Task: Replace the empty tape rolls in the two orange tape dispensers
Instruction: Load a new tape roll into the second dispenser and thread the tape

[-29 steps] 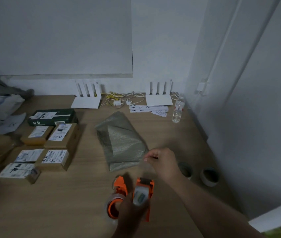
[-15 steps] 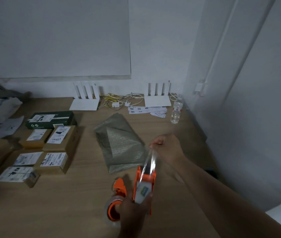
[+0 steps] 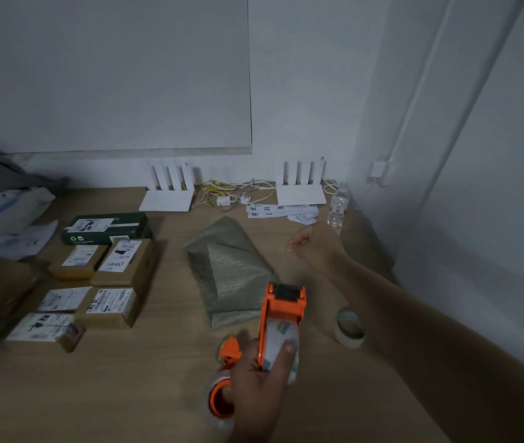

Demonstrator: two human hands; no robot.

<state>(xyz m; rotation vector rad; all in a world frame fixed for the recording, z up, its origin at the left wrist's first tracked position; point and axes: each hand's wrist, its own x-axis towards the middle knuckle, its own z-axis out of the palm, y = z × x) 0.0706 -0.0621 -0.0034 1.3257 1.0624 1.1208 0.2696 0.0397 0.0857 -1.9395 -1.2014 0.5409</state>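
Observation:
My left hand (image 3: 259, 382) grips an orange tape dispenser (image 3: 284, 303) with a clear tape roll (image 3: 278, 342) in it, cutter end pointing away from me. My right hand (image 3: 316, 247) is pinched shut well beyond the cutter, above the right edge of the grey bag; the clear tape end it pinches is barely visible. The second orange dispenser (image 3: 230, 351) lies on the table under my left hand, its clear roll on an orange hub (image 3: 219, 404). An empty tape core (image 3: 350, 329) stands on the table beside my right forearm.
A folded grey bag (image 3: 231, 270) lies mid-table. Several labelled cardboard boxes (image 3: 110, 282) and a dark green box (image 3: 107, 228) sit at the left. At the back wall are two white routers (image 3: 300, 195), cables, paper slips and a water bottle (image 3: 337, 209). A wall runs along the right.
My right hand has risen and moved away from the dispenser toward the back right, drawing the tape end out. My left hand has lifted the dispenser a little. The view tilted up.

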